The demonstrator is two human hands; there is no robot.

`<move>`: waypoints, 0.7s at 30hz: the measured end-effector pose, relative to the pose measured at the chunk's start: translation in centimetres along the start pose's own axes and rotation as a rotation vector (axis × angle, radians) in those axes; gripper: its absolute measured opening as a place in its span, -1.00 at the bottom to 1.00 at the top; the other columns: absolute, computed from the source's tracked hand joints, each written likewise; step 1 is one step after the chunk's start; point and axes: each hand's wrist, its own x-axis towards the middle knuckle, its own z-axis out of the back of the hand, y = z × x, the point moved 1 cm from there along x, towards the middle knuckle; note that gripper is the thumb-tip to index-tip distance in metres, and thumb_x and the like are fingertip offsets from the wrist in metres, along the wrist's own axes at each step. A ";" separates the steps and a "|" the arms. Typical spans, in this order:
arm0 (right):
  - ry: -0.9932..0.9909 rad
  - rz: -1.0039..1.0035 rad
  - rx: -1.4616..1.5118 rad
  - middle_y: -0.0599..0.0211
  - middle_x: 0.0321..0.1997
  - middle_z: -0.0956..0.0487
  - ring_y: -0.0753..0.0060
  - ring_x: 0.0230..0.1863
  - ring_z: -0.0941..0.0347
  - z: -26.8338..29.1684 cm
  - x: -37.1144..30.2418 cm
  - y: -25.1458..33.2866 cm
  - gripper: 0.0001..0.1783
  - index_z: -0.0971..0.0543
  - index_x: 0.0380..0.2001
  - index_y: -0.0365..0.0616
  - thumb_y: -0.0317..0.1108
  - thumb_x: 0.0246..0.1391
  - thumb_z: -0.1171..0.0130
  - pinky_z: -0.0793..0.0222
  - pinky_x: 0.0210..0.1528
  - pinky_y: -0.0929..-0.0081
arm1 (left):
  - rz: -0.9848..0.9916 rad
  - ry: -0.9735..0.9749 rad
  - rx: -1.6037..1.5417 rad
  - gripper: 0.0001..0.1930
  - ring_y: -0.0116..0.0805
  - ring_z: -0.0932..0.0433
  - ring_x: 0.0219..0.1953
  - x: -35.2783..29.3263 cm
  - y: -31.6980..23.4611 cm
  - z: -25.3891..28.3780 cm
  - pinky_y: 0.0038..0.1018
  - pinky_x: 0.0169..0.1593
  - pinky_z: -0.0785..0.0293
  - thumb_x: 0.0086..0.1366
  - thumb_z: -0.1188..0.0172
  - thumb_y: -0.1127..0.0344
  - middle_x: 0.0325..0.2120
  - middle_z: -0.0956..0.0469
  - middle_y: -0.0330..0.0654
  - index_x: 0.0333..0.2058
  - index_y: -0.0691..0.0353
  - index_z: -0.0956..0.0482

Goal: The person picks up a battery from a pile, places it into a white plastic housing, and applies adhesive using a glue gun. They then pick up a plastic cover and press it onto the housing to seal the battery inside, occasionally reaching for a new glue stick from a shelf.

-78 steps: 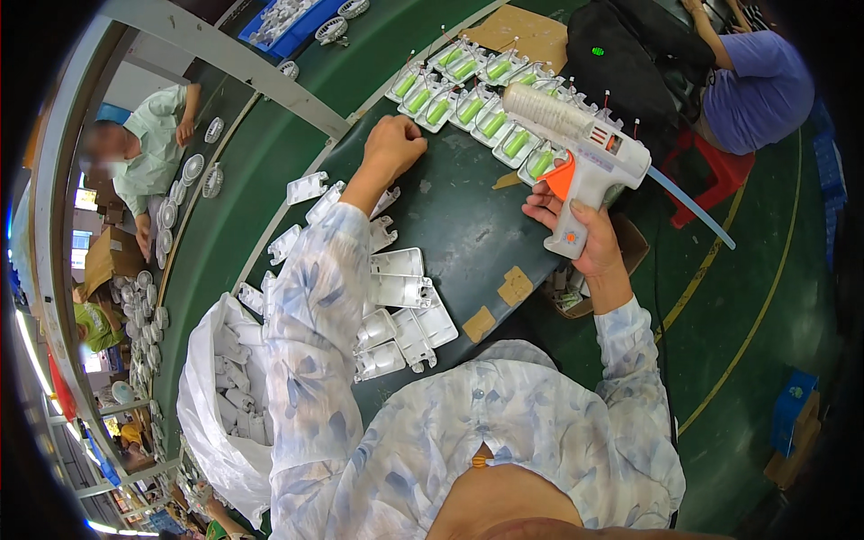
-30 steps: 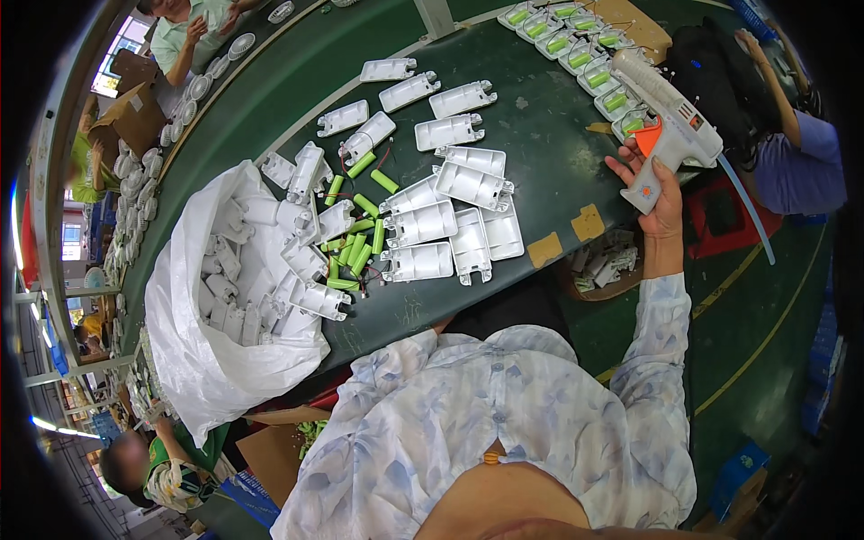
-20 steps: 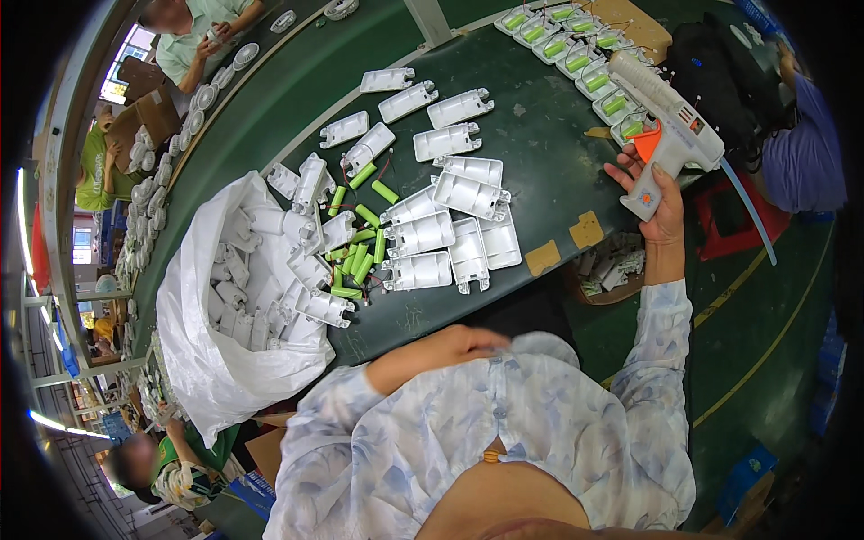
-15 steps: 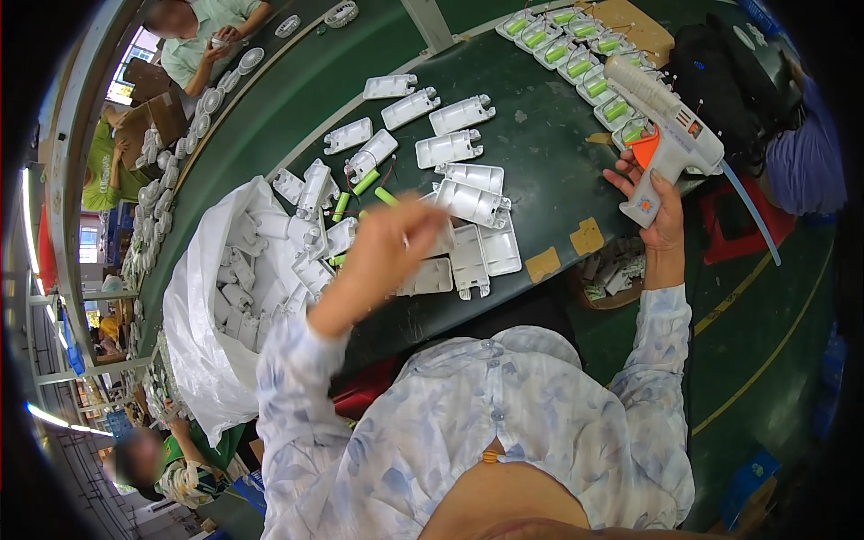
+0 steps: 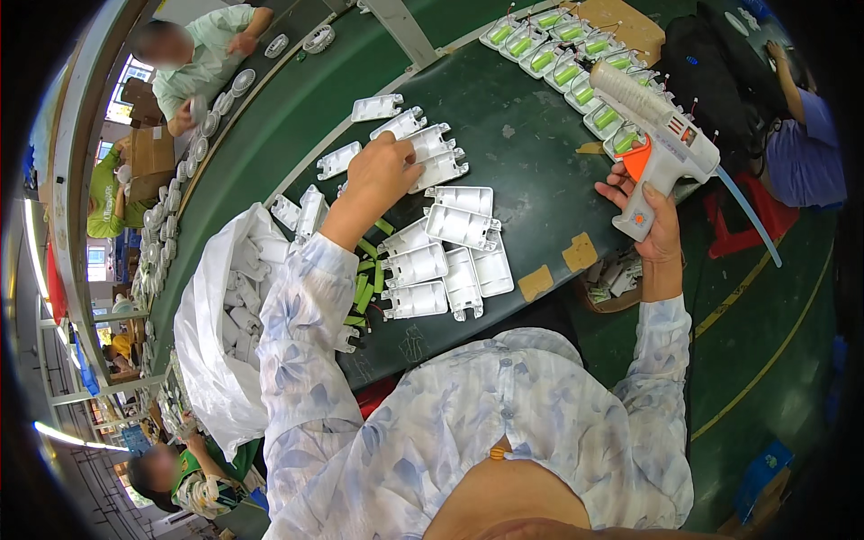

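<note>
While a white plastic glue gun (image 5: pixel 670 162) with an orange trigger is clasped by its handle in the right hand (image 5: pixel 663 225), the left hand (image 5: pixel 372 180) is set well apart from it, fingers bent, over loose, shallow white plastic casings (image 5: pixel 439 171) on a dark green tabletop (image 5: pixel 531 193). Whether a casing is pinched there cannot be told — the contact is partly hidden by the hand. Beside the left forearm, bright green cylindrical cells (image 5: pixel 364 292) are heaped, with a bulging white plastic sack (image 5: pixel 211 351) of white parts farther left. Near the gun's front end, rows of white casings holding green cells (image 5: pixel 583 92) are lined up along the tabletop. The step in hand is judged to be the gathering or arranging of loose casings; a sure hold on one rim seems called for next, with the gun held clear.
</note>
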 end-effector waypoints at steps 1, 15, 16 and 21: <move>-0.002 0.002 0.002 0.00 0.04 -0.48 0.15 0.05 -0.47 0.0 0.0 0.0 -0.39 -0.30 0.21 -0.33 -0.30 0.13 -0.10 -0.35 0.24 -0.19 | 0.011 0.007 0.004 -0.82 -0.06 -0.57 -0.31 0.1 0.1 0.0 -0.20 -0.26 -0.48 0.11 -0.27 0.22 -0.38 -0.52 -0.08 -0.38 0.18 -0.66; -0.023 0.010 0.018 -0.05 0.02 -0.50 0.15 0.03 -0.51 -0.3 -0.1 0.0 -0.40 -0.32 0.19 -0.34 -0.30 0.11 -0.12 -0.41 0.19 -0.09 | -0.046 0.003 -0.046 -0.80 -0.05 -0.59 -0.26 8.9 -6.5 -2.6 -0.22 -0.20 -0.53 0.10 -0.18 0.19 -0.34 -0.58 -0.09 -0.45 0.17 -0.66; -0.024 0.014 0.016 -0.05 0.02 -0.50 0.15 0.03 -0.51 -0.4 0.0 -0.1 -0.40 -0.32 0.19 -0.34 -0.30 0.11 -0.12 -0.41 0.19 -0.09 | -0.072 -0.003 -0.039 -0.80 -0.06 -0.59 -0.25 9.6 -6.8 -2.7 -0.22 -0.19 -0.53 0.11 -0.17 0.19 -0.32 -0.58 -0.09 -0.45 0.17 -0.66; -0.032 0.007 0.027 -0.03 0.02 -0.50 0.16 0.03 -0.50 -0.3 0.0 -0.2 -0.39 -0.32 0.19 -0.33 -0.29 0.10 -0.13 -0.40 0.20 -0.09 | -0.090 -0.051 -0.091 -0.75 -0.08 -0.59 -0.23 10.3 -7.3 -1.7 -0.26 -0.16 -0.52 0.16 -0.23 0.10 -0.28 -0.59 -0.11 -0.40 0.16 -0.69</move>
